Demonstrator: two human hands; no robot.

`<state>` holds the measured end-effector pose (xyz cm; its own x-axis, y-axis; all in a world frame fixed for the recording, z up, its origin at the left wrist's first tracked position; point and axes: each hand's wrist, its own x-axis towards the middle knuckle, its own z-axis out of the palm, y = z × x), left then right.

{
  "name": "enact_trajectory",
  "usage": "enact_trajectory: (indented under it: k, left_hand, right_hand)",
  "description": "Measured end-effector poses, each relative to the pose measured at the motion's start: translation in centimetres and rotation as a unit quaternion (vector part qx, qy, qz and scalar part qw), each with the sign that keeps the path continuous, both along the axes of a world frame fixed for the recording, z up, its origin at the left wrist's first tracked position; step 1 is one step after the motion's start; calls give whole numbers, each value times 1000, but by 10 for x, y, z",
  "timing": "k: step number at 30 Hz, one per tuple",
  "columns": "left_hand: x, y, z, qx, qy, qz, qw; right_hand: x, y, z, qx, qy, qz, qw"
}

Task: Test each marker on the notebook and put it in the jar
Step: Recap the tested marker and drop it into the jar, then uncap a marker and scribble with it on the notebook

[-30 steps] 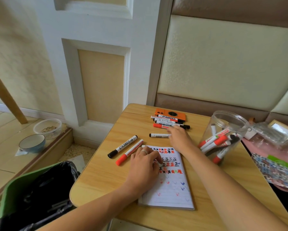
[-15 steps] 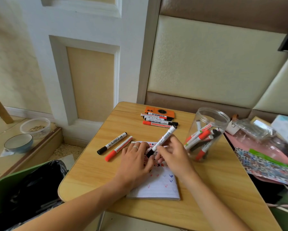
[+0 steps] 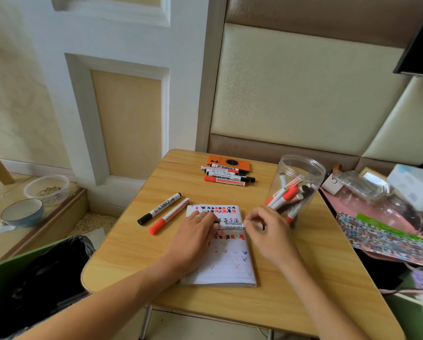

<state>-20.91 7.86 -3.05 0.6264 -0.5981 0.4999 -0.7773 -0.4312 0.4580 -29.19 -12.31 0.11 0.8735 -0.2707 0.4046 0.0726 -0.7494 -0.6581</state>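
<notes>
Both hands hold 1 marker (image 3: 231,226) level over the notebook (image 3: 226,263). The left hand (image 3: 193,238) pinches its black cap end between curled fingers (image 3: 209,218), and the right hand (image 3: 266,231) pinches the other end with its fingertips (image 3: 248,220). The barrel, printed WHITEBOARD, spans the gap between the 2 grips. This looks like the moment of pulling the cap off, so this marker is not yet tested.

Under and just beyond the fingers the page already carries rows of red and black marks, with fainter coloured ticks nearer the wrists. The jar (image 3: 296,190), just beyond the right fingers, holds several markers, red and black capped; the exact count is hard to tell. So a good share seems done.

Left to do: 2 markers, 1 black (image 3: 159,208) and 1 red (image 3: 169,215), lie beside the left fingers on the table (image 3: 274,285), and a group of about 4 (image 3: 227,176) lies further off, against an orange case (image 3: 228,162).
</notes>
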Motion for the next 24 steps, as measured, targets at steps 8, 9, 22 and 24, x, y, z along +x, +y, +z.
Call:
enact_trajectory:
  k: [8,9,22,24]
  left_hand:
    - [2,0,-3,-12,7,-31,999]
    - [3,0,-3,-15,9,-33,999]
    - [7,-2,-7,-14,12,-37,999]
    - [7,-2,-7,-12,14,-36,999]
  right_hand:
    - [5,33,-10,-324,-54,76,942]
    - [6,35,-11,-337,-63,69,937]
    - [1,41,-2,-358,-32,47,932]
    - [0,41,0,-359,-9,50,932]
